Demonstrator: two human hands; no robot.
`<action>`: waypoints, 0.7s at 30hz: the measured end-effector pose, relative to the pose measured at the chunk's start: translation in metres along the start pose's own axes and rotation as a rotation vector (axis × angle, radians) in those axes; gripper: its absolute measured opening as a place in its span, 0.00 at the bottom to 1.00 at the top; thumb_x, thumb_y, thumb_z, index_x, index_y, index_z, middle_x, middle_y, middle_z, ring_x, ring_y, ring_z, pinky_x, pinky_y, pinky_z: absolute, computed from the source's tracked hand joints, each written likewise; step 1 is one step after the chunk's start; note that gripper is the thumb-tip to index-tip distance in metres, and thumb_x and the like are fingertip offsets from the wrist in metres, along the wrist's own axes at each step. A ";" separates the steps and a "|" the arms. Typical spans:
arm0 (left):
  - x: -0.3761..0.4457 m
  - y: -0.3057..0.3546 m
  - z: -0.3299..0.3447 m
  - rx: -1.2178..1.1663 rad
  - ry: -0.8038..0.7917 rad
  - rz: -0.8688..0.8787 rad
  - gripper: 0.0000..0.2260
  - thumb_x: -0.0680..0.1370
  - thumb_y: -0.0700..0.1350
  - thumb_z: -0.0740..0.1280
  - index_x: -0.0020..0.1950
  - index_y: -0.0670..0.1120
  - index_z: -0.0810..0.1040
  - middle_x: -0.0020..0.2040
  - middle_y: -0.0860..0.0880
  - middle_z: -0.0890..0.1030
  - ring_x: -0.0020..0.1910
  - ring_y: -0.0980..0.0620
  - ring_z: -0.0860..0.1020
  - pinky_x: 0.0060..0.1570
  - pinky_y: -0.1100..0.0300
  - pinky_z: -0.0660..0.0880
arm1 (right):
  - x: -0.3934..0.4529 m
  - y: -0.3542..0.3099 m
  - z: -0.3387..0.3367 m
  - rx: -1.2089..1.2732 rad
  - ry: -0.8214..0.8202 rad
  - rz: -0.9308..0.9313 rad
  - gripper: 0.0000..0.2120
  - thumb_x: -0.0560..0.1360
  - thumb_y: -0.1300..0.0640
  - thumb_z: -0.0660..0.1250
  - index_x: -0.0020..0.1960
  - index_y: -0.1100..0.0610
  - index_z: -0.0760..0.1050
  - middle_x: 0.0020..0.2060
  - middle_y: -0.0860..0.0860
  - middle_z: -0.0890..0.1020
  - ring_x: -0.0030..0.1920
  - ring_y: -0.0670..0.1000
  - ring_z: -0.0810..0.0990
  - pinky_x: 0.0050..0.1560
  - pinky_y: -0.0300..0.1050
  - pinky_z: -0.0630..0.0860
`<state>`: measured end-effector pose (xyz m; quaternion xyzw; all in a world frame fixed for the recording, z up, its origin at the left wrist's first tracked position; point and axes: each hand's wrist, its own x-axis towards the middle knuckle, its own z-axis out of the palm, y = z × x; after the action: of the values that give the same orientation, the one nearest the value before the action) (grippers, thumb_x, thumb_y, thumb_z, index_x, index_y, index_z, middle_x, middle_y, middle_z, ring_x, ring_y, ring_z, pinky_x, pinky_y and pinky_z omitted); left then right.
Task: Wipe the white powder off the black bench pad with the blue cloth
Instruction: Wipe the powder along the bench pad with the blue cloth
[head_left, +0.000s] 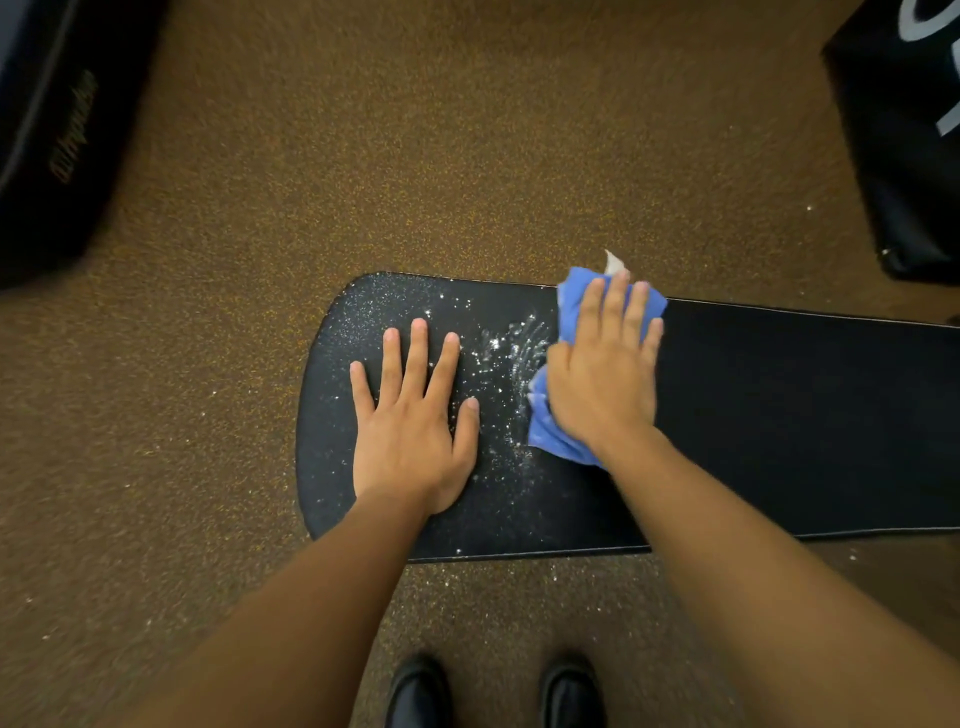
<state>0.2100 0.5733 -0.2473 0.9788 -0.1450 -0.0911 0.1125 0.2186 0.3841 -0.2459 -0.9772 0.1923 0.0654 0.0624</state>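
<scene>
A long black bench pad (779, 415) runs from the middle of the view to the right edge. White powder (506, 358) is scattered over its rounded left end, thickest between my two hands. My left hand (415, 421) lies flat on the pad's left end with fingers spread, holding nothing. My right hand (605, 364) presses flat on the crumpled blue cloth (550, 431), which sits on the pad just right of the powder. The pad to the right of the cloth looks dark and free of powder.
Speckled brown floor (415, 156) surrounds the bench, with powder specks below the pad. A black padded object (47, 130) sits at the top left, another black item (904, 140) at the top right. My two black shoes (493, 696) show at the bottom.
</scene>
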 end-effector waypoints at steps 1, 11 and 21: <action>0.000 0.000 0.001 -0.001 0.005 0.001 0.29 0.81 0.60 0.45 0.81 0.54 0.46 0.81 0.49 0.43 0.79 0.48 0.37 0.75 0.41 0.37 | -0.003 -0.011 0.002 -0.001 0.012 -0.025 0.33 0.77 0.49 0.44 0.78 0.63 0.45 0.78 0.61 0.46 0.78 0.62 0.43 0.75 0.63 0.46; 0.000 -0.001 0.001 -0.005 0.006 0.000 0.28 0.81 0.60 0.47 0.81 0.54 0.50 0.81 0.49 0.45 0.79 0.48 0.38 0.76 0.40 0.39 | -0.056 0.054 0.000 -0.037 -0.049 -0.221 0.34 0.75 0.49 0.48 0.77 0.66 0.54 0.77 0.63 0.54 0.77 0.62 0.50 0.74 0.64 0.56; 0.001 -0.003 0.005 -0.025 0.029 -0.010 0.27 0.81 0.57 0.47 0.80 0.54 0.53 0.81 0.50 0.48 0.80 0.49 0.41 0.76 0.41 0.40 | -0.084 -0.008 0.009 -0.045 -0.036 -0.420 0.34 0.77 0.49 0.50 0.78 0.66 0.50 0.78 0.63 0.50 0.78 0.62 0.45 0.76 0.63 0.49</action>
<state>0.2105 0.5749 -0.2525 0.9792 -0.1375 -0.0791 0.1264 0.1433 0.4234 -0.2408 -0.9956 -0.0185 0.0725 0.0563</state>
